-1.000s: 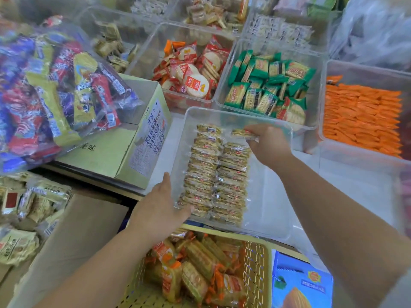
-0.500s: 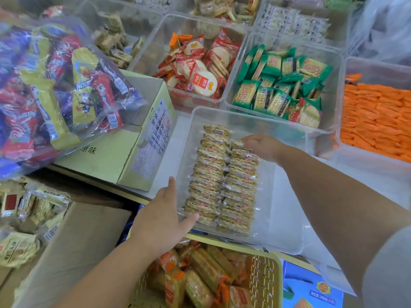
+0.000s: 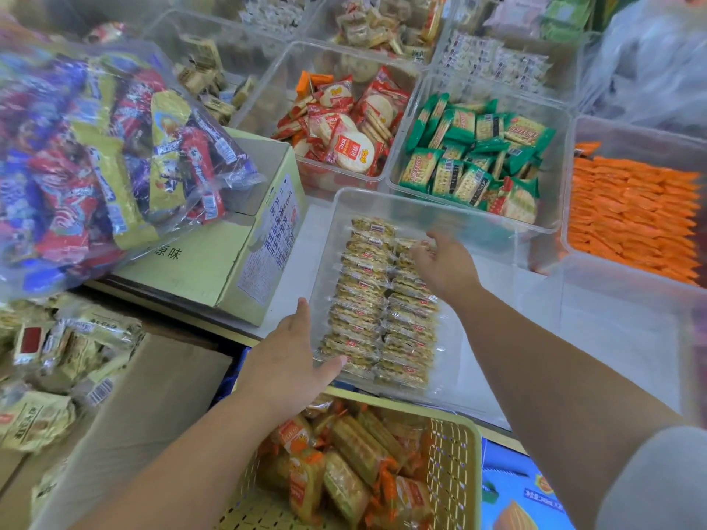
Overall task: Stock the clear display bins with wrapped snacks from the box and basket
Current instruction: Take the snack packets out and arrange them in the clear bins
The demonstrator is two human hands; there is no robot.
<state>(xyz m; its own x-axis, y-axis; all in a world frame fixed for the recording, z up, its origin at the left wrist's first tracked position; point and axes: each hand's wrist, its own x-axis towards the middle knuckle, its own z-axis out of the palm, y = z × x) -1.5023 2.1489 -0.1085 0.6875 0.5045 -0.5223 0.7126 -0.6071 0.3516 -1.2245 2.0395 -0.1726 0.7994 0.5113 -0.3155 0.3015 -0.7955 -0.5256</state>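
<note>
A clear display bin (image 3: 474,223) stands in the middle with two rows of tan wrapped crackers (image 3: 363,296) along its left side. My left hand (image 3: 290,361) rests flat against the bin's near left corner, fingers straight. Inside the bin, my right hand (image 3: 445,265) hovers over the far end of the right row, fingers relaxed and blurred, holding nothing I can see. A yellow basket (image 3: 455,464) of orange-wrapped crackers (image 3: 344,464) sits just below the bin. At the left stands a pale green cardboard box (image 3: 214,269).
A big clear bag of mixed bright snacks (image 3: 95,158) lies on the box. Other bins hold red rice crackers (image 3: 344,128), green cracker packs (image 3: 474,154) and orange sticks (image 3: 631,219). Loose beige packets (image 3: 49,361) pile at the lower left. A blue carton (image 3: 524,495) sits at the bottom right.
My right hand brought a cracker packet down onto the far end of the right row and has let it go. My left hand stayed at the bin's corner.
</note>
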